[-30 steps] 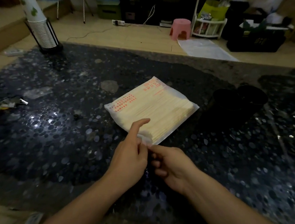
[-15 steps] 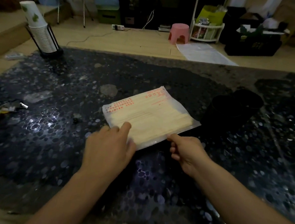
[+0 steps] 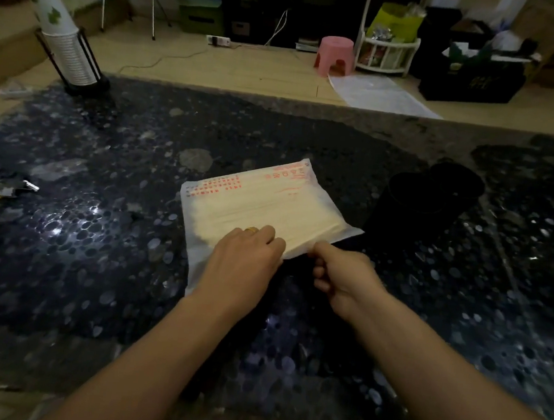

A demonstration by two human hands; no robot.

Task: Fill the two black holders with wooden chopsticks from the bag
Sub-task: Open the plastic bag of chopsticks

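Sealed bag of chopsticks, held down for opening

The bag (image 3: 262,205) lies flat on the dark surface (image 3: 97,261), left of the two black holders (image 3: 430,203). Left hand (image 3: 244,260) presses it, fingers curled; right hand (image 3: 340,275) pinches its thin near edge. The film looks slippery and the bundle inside stiff and light, so the seam is likely the best hold.
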